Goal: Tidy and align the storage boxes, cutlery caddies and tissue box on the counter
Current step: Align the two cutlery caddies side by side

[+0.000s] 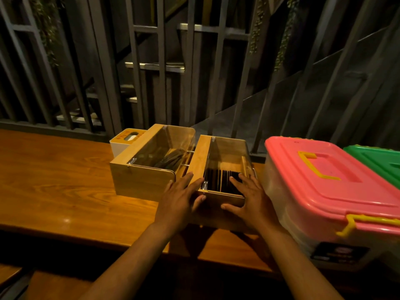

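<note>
Both forearms reaching forward over the wooden counter (65, 180); left hand (179, 198) flat, fingers spread, pressed to the left front corner of the right cutlery caddy (223, 169), thumb on its front face; right hand (249, 198) likewise open, fingers over the right front edge, thumb against the front. Dark utensils upright inside that caddy; just left of it, touching or nearly so, the left cutlery caddy (140, 180) with dark pieces under a clear lid; tissue box (121, 141) behind that; right of the held caddy, pink-lidded storage box (324, 180), then green-lidded storage box (376, 161).
</note>
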